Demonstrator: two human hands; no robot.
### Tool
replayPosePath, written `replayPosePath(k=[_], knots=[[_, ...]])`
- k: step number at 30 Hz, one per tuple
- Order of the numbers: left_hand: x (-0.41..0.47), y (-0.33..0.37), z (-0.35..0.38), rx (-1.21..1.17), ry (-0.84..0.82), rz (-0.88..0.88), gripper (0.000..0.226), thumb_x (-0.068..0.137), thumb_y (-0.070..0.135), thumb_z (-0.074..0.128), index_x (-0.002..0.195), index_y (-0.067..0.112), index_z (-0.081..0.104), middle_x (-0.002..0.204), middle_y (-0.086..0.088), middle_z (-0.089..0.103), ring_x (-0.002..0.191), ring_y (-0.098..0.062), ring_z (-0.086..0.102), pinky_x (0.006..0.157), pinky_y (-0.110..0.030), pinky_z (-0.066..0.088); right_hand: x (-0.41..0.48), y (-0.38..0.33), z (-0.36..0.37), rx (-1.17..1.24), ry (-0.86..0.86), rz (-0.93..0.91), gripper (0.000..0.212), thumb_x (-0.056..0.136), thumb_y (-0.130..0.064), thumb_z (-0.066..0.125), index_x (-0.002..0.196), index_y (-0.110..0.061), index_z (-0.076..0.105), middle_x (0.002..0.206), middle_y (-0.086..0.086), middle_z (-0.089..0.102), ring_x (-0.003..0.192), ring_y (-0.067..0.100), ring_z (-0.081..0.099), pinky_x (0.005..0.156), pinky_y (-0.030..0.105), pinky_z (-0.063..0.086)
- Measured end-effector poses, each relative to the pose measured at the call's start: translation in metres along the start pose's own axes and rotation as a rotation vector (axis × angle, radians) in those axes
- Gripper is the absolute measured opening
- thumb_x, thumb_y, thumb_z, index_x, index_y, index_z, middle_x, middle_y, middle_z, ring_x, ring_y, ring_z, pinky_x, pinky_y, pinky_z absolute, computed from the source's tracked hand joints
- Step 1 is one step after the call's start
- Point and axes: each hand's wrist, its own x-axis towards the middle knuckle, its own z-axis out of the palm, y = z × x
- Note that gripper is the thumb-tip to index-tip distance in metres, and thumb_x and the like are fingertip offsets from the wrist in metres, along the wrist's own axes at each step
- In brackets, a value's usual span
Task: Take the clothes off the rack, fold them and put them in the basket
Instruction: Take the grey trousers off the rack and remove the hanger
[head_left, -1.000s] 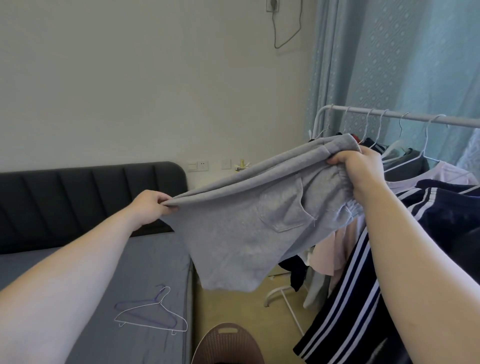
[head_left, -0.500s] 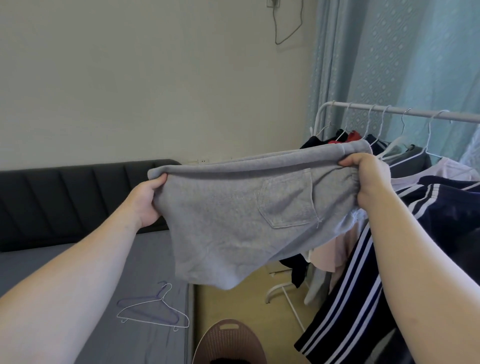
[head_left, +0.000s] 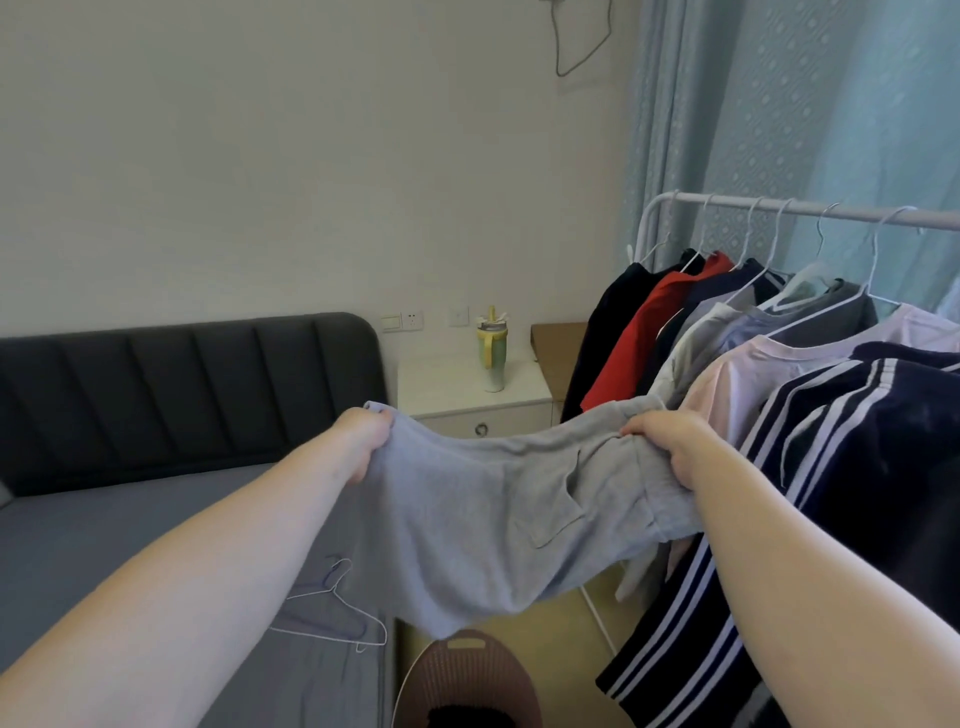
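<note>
Shorts (head_left: 509, 519) of grey cloth hang stretched between the two hands. The left hand (head_left: 363, 441) clenches one end and the right hand (head_left: 672, 454) grasps the bunched end by the pocket. Below and between the forearms sits the basket (head_left: 447, 656). Beyond the right hand stands the rack (head_left: 800, 209) with clothes (head_left: 857, 415) hanging. Hangers (head_left: 332, 613) lie on the bed (head_left: 104, 530) beside the left forearm.

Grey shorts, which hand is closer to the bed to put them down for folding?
Probably the left hand. It grips the grey shorts at the end nearest the bed, while the right hand grips the other end beside the hanging clothes on the rack.
</note>
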Motion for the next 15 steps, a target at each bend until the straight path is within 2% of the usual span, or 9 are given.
replayPosePath(k=[3, 5, 7, 9, 11, 12, 13, 15], knots=[[0.004, -0.003, 0.008, 0.005, 0.030, -0.012, 0.020, 0.100, 0.032, 0.048, 0.088, 0.017, 0.053, 0.108, -0.006, 0.058, 0.102, -0.026, 0.058, 0.087, -0.033, 0.047, 0.003, 0.007, 0.008, -0.084, 0.004, -0.050, 0.079, 0.077, -0.030, 0.086, 0.138, 0.001, 0.048, 0.111, 0.017, 0.060, 0.103, 0.036, 0.060, 0.090, 0.046, 0.053], [0.002, -0.002, 0.011, 0.001, 0.011, -0.011, 0.023, 0.101, 0.030, 0.047, 0.080, 0.019, 0.049, 0.098, -0.004, 0.056, 0.096, -0.025, 0.056, 0.083, -0.032, 0.046, 0.003, 0.009, 0.012, -0.131, 0.030, -0.075, 0.081, 0.080, -0.040, 0.082, 0.140, 0.000, 0.046, 0.121, 0.018, 0.059, 0.112, 0.037, 0.058, 0.091, 0.044, 0.051], [-0.001, -0.001, 0.016, -0.017, -0.007, -0.002, 0.021, 0.101, 0.029, 0.048, 0.083, 0.019, 0.050, 0.090, -0.003, 0.053, 0.084, -0.021, 0.054, 0.077, -0.030, 0.044, 0.000, 0.008, 0.016, -0.164, 0.057, -0.100, 0.078, 0.085, -0.047, 0.075, 0.141, -0.001, 0.046, 0.128, 0.018, 0.057, 0.114, 0.036, 0.058, 0.091, 0.041, 0.050], [-0.006, 0.002, 0.022, -0.042, -0.050, 0.013, 0.017, 0.102, 0.027, 0.049, 0.089, 0.017, 0.054, 0.087, -0.003, 0.054, 0.074, -0.018, 0.053, 0.067, -0.026, 0.045, -0.007, 0.005, 0.022, -0.231, 0.070, -0.137, 0.070, 0.093, -0.049, 0.061, 0.143, -0.002, 0.045, 0.133, 0.018, 0.056, 0.118, 0.035, 0.056, 0.100, 0.042, 0.048], [-0.014, 0.007, 0.030, -0.068, -0.105, 0.026, 0.013, 0.101, 0.026, 0.050, 0.093, 0.018, 0.056, 0.085, -0.003, 0.054, 0.068, -0.017, 0.052, 0.051, -0.020, 0.040, -0.021, -0.005, 0.032, -0.270, 0.072, -0.171, 0.060, 0.102, -0.043, 0.043, 0.145, -0.001, 0.044, 0.137, 0.019, 0.054, 0.123, 0.036, 0.054, 0.107, 0.042, 0.043], [-0.018, 0.009, 0.037, -0.079, -0.126, 0.039, 0.013, 0.100, 0.025, 0.051, 0.091, 0.017, 0.055, 0.084, -0.004, 0.054, 0.067, -0.018, 0.053, 0.049, -0.020, 0.039, -0.029, -0.011, 0.039, -0.280, 0.078, -0.205, 0.056, 0.104, -0.038, 0.038, 0.143, 0.001, 0.045, 0.137, 0.020, 0.055, 0.124, 0.037, 0.054, 0.105, 0.040, 0.042], [-0.024, 0.013, 0.044, -0.082, -0.150, 0.056, 0.015, 0.099, 0.024, 0.052, 0.087, 0.015, 0.054, 0.087, -0.007, 0.056, 0.071, -0.020, 0.056, 0.052, -0.021, 0.043, -0.037, -0.016, 0.048, -0.283, 0.082, -0.263, 0.052, 0.104, -0.034, 0.037, 0.140, 0.001, 0.048, 0.136, 0.021, 0.056, 0.123, 0.038, 0.055, 0.099, 0.039, 0.044], [-0.034, 0.018, 0.061, -0.081, -0.193, 0.116, 0.011, 0.096, 0.020, 0.054, 0.087, 0.014, 0.057, 0.099, -0.014, 0.061, 0.087, -0.029, 0.062, 0.071, -0.032, 0.054, -0.059, -0.024, 0.070, -0.298, 0.062, -0.406, 0.049, 0.100, -0.034, 0.041, 0.136, -0.002, 0.048, 0.130, 0.019, 0.059, 0.115, 0.037, 0.059, 0.088, 0.038, 0.046]])
